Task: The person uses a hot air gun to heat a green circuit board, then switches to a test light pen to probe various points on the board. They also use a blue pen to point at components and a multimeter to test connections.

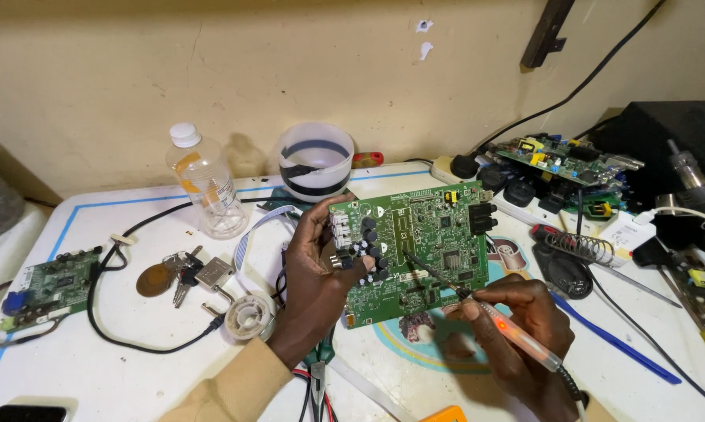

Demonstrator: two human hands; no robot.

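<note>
The left hand [321, 262] is clamped on the edge of a flat green circuit board [415, 250] studded with dark cylindrical capacitors, holding it tilted above the white table [94, 367]. The right hand [517, 328], fingers pinched together, holds a translucent pen-shaped probe [517, 332] with a red glow, its thin metal tip touching the board.

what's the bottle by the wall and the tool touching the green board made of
Bottle: looks like thin clear plastic, glossy, see-through with a white cap. Tool in the right hand: translucent plastic body, since an orange light glows through it; dark thin tip, probably metal, resting on the circuit board.
</note>
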